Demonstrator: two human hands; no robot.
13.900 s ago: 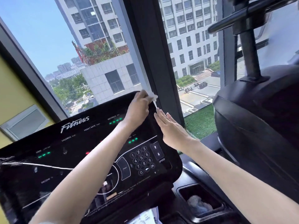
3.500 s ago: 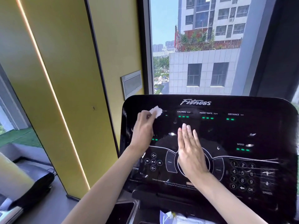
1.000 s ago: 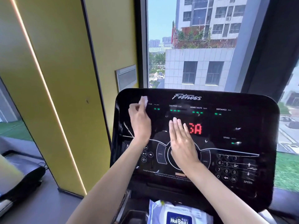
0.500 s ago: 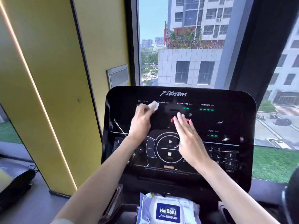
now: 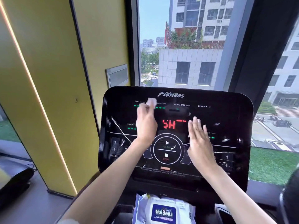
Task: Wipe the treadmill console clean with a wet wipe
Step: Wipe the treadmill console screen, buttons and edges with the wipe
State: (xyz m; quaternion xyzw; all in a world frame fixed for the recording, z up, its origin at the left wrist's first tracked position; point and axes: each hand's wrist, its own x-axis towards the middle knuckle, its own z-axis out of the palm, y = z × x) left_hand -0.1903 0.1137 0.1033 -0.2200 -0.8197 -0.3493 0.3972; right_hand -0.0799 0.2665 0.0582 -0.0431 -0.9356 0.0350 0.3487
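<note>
The black treadmill console (image 5: 229, 113) fills the middle of the head view, with red digits lit at its centre. My left hand (image 5: 146, 125) presses on the upper left part of the panel and pinches a small white wet wipe (image 5: 151, 101) near the green lights under TIME and CALORIES. My right hand (image 5: 199, 141) lies flat with straight fingers on the right half of the panel, over the speed keys, holding nothing.
A white pack of wet wipes with a blue label (image 5: 163, 210) lies in the tray below the console. A yellow wall panel (image 5: 48, 78) stands at the left. A window (image 5: 186, 42) is behind the console. A dark machine part (image 5: 291, 199) shows at the right edge.
My left hand with the wipe has shifted slightly left along the top row of the panel. My right hand has slid right, uncovering the red digits and the start button.
</note>
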